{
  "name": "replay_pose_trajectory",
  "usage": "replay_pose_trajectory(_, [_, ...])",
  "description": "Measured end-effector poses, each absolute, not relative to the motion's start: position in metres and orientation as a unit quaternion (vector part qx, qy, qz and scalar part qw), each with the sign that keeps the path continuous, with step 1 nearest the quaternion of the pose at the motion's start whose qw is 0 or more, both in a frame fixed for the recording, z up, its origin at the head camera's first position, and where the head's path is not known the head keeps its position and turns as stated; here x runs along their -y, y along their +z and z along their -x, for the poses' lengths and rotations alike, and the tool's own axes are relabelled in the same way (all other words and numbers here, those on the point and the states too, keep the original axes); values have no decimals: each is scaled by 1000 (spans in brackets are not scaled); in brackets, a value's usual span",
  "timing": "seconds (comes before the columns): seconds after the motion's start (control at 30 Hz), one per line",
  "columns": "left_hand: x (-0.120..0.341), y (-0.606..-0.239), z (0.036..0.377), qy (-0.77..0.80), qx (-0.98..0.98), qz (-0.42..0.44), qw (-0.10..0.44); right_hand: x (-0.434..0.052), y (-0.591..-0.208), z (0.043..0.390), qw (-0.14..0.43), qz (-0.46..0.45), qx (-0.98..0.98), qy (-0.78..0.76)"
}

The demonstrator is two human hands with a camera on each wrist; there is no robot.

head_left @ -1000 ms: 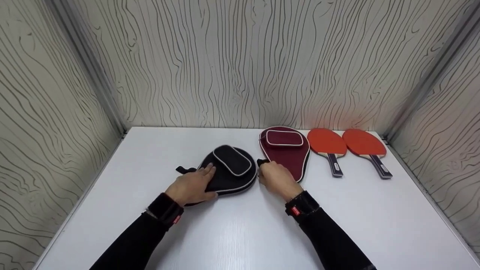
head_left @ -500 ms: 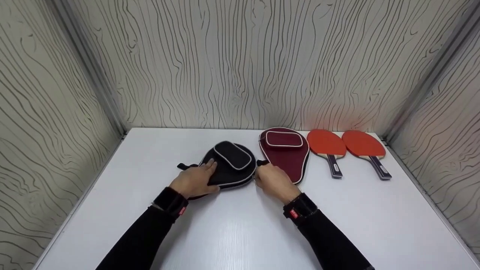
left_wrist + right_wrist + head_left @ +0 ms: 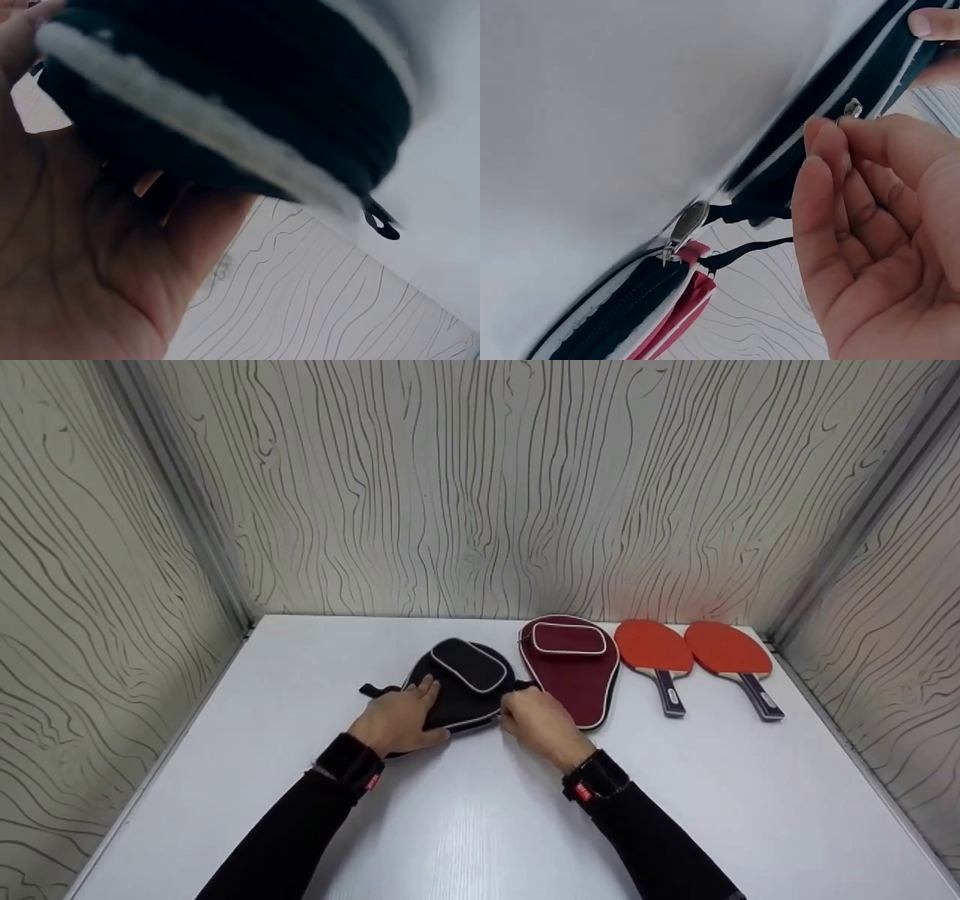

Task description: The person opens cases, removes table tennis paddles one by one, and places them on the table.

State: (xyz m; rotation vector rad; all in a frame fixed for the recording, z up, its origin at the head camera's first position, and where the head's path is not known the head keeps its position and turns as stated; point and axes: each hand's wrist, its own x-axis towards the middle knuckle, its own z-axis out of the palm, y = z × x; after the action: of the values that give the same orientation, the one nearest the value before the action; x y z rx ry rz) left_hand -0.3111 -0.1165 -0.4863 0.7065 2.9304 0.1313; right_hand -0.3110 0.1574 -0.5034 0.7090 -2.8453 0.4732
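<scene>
A black table tennis bat case [image 3: 461, 701] with white piping and a raised pocket lies on the white table. My left hand [image 3: 401, 721] rests on its left part, fingers flat over the top and thumb along the near side. At the case's right near edge, my right hand [image 3: 544, 727] has its fingers curled in. In the right wrist view, its thumb and fingertips pinch the small metal zipper pull [image 3: 853, 109], which is partly hidden by them. The left wrist view shows the case's piped side [image 3: 202, 127] close against the left palm.
A dark red bat case [image 3: 570, 690] lies just right of the black one, partly behind my right hand. Two table tennis bats with red rubber, the nearer [image 3: 654, 646] and the farther [image 3: 727, 649], lie further right. A patterned wall [image 3: 480, 510] closes off the back.
My right hand has moved slightly left and nearer along the black case's edge. The case has turned and shifted a little away from me, with my left hand following it rightward.
</scene>
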Motion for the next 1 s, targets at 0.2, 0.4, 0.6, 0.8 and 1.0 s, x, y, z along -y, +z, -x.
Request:
replay_pose_trajectory(0.2, [120,-483,303,52,-962,-255,85,-164,-506,315,101,-198,962,155])
replay_pose_trajectory(0.4, [124,-480,295,40,-951,-285,112,-171,-507,320,110,-187,964,151])
replay_pose_trajectory(0.6, [126,-478,288,31,-941,-319,113,-175,-506,324,111,-186,964,152])
replay_pose_trajectory(0.8, [128,-479,282,35,-928,-355,109,-178,-505,327,111,-183,964,158])
replay_pose_trajectory(1.0, [119,-481,272,-23,-908,-415,53,-180,-505,329,117,-190,962,160])
